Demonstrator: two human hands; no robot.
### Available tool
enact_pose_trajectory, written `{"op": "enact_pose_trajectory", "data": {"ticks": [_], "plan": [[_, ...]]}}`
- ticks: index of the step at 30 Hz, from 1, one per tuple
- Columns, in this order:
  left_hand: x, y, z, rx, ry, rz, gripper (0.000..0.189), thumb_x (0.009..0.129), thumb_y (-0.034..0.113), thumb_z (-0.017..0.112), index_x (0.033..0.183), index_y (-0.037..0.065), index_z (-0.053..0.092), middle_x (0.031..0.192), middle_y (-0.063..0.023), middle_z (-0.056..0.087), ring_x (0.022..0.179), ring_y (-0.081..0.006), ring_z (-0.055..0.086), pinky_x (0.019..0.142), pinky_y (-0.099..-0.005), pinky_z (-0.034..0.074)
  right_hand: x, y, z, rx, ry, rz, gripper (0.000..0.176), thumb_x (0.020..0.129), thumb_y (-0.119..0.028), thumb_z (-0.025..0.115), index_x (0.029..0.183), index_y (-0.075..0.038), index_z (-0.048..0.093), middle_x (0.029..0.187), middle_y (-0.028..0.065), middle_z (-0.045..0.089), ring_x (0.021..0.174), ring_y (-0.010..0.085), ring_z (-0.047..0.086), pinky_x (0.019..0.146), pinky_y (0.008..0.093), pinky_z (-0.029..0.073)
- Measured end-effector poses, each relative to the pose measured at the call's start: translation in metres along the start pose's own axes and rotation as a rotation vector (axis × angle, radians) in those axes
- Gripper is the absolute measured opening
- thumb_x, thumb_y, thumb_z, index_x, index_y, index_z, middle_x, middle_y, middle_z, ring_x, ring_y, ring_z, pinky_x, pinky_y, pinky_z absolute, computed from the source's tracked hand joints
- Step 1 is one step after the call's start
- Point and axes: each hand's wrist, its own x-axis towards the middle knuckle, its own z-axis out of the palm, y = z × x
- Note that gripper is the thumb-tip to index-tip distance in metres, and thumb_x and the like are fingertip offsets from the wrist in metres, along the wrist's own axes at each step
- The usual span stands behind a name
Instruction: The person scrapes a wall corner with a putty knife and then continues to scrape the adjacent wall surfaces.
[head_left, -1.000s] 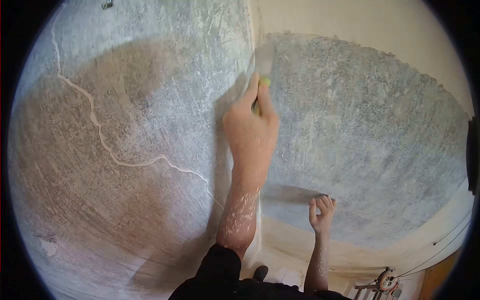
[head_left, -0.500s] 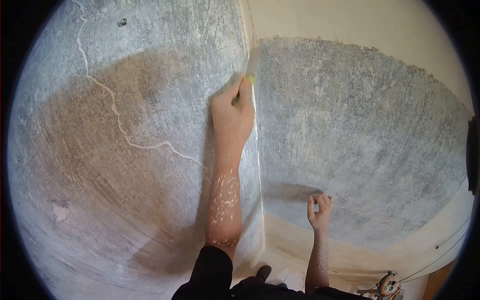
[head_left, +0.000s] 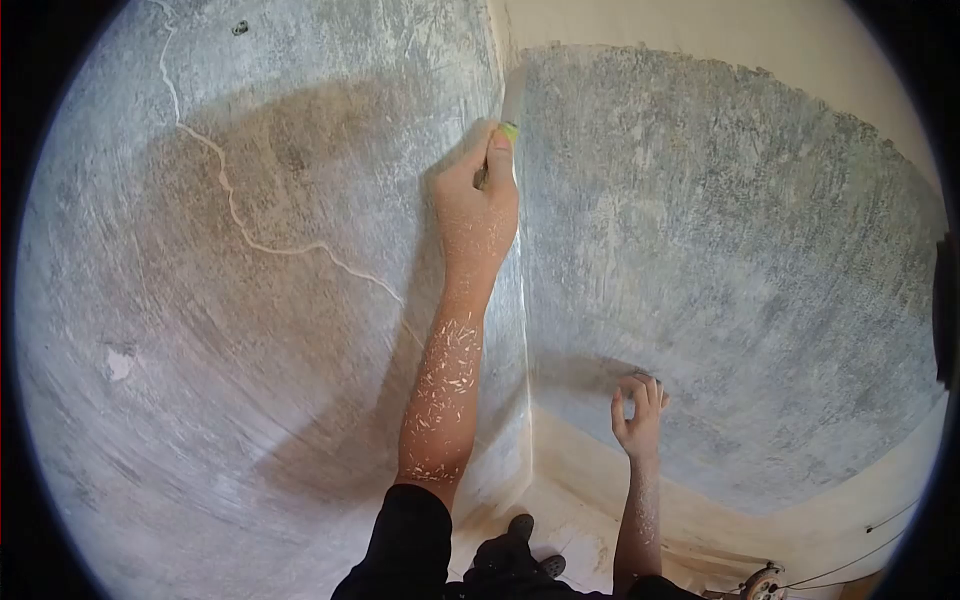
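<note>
My left hand is raised in the wall corner, its fingers wrapped round a scraper with a yellow-green end. The scraper's thin greyish blade points up along the corner line, between the left wall and the right wall. Pale flakes cover my left forearm and the back of that hand. Lower down, my right hand is at the right wall with its fingers curled. Something dark shows at its fingertips, too small to make out.
A wavy pale line runs down the left wall, with a small hole above and a white chipped patch below. Cream paint borders the grey area. Dark shoes and a round device with wires are below.
My left hand and the scraper sit slightly higher in the view. My right hand stays by the right wall, fingers a little looser. The view has tilted, showing more of the shoes.
</note>
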Motion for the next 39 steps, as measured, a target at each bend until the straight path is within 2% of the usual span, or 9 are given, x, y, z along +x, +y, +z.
{"op": "enact_pose_trajectory", "data": {"ticks": [12,15,21,24,27,31,32,37,39], "plan": [[0.025,0.024,-0.003,-0.145,-0.069,-0.109,0.044,0.101,0.03,0.054,0.133,0.0,0.058,0.068,0.0034,0.048,0.059,-0.0061,0.037,0.052,-0.0238,0.034,0.007,-0.001,-0.031,0.135,-0.115,0.008,0.015,0.086,-0.009,0.064,0.102,-0.009,0.063,0.103,0.0067,0.061,0.096,0.0243,0.056,0.085,0.0374,0.037],[0.005,0.016,-0.006,0.012,-0.084,0.04,0.044,0.101,0.028,0.055,0.133,-0.001,0.057,0.071,0.0015,0.051,0.06,-0.0064,0.039,0.054,-0.0247,0.038,0.005,-0.007,-0.042,0.203,-0.115,0.056,0.012,0.088,-0.008,0.064,0.1,-0.006,0.063,0.097,0.0079,0.061,0.089,0.0245,0.058,0.082,0.0363,0.04],[-0.045,0.016,-0.012,0.073,-0.13,0.01,0.045,0.1,0.027,0.055,0.134,-0.003,0.055,0.112,-0.0168,0.068,0.1,-0.0203,0.064,0.092,-0.033,0.048,-0.002,-0.005,-0.059,0.401,-0.031,0.212,0.01,0.092,-0.009,0.063,0.097,-0.001,0.063,0.087,0.0108,0.063,0.078,0.023,0.061,0.071,0.0337,0.048],[-0.029,0.017,-0.011,0.103,-0.087,-0.013,0.041,0.1,0.025,0.057,0.129,-0.004,0.059,0.11,-0.0147,0.069,0.095,-0.0152,0.063,0.084,-0.0279,0.048,-0.006,-0.002,-0.061,0.429,0.048,0.325,0.011,0.093,-0.01,0.062,0.097,0.0,0.064,0.086,0.0111,0.066,0.078,0.0199,0.063,0.07,0.0317,0.049],[-0.017,0.011,-0.015,0.151,-0.107,0.066,0.044,0.1,0.027,0.056,0.132,-0.004,0.057,0.118,-0.0188,0.066,0.104,-0.0205,0.063,0.09,-0.0312,0.048,-0.012,0.011,-0.052,0.462,0.108,0.398,0.014,0.095,-0.013,0.06,0.097,0.001,0.065,0.079,0.0092,0.068,0.071,0.016,0.063,0.067,0.0297,0.05],[-0.008,0.02,-0.028,0.074,-0.201,-0.166,0.046,0.1,0.028,0.054,0.134,-0.004,0.054,0.125,-0.0227,0.062,0.119,-0.0283,0.059,0.1,-0.035,0.045,-0.008,0.016,-0.043,0.577,0.192,0.472,0.019,0.098,-0.016,0.059,0.094,0.001,0.066,0.071,0.0073,0.066,0.06,0.0117,0.06,0.057,0.0268,0.047],[-0.004,0.028,-0.025,0.047,-0.184,-0.225,0.046,0.1,0.028,0.054,0.134,-0.004,0.054,0.123,-0.0226,0.063,0.118,-0.028,0.059,0.099,-0.0347,0.045,-0.007,0.017,-0.042,0.598,0.21,0.497,0.02,0.098,-0.016,0.059,0.093,0.001,0.066,0.068,0.0069,0.066,0.057,0.0105,0.059,0.054,0.0259,0.047],[0.003,0.02,-0.018,0.095,-0.107,-0.077,0.042,0.102,0.026,0.051,0.136,0.002,0.056,0.071,0.0038,0.043,0.06,-0.0072,0.035,0.054,-0.0231,0.032,-0.005,0.018,-0.026,0.645,0.313,0.475,0.024,0.1,-0.019,0.058,0.09,0.001,0.065,0.062,0.0034,0.061,0.05,0.0064,0.052,0.047,0.0233,0.041],[0.007,0.028,-0.01,0.034,-0.078,-0.128,0.041,0.101,0.025,0.052,0.135,0.002,0.057,0.071,0.0035,0.043,0.059,-0.0071,0.035,0.053,-0.0229,0.033,-0.006,0.021,-0.025,0.63,0.324,0.481,0.024,0.1,-0.019,0.058,0.089,0.002,0.065,0.062,0.0045,0.062,0.05,0.0073,0.053,0.047,0.0234,0.041]]}}
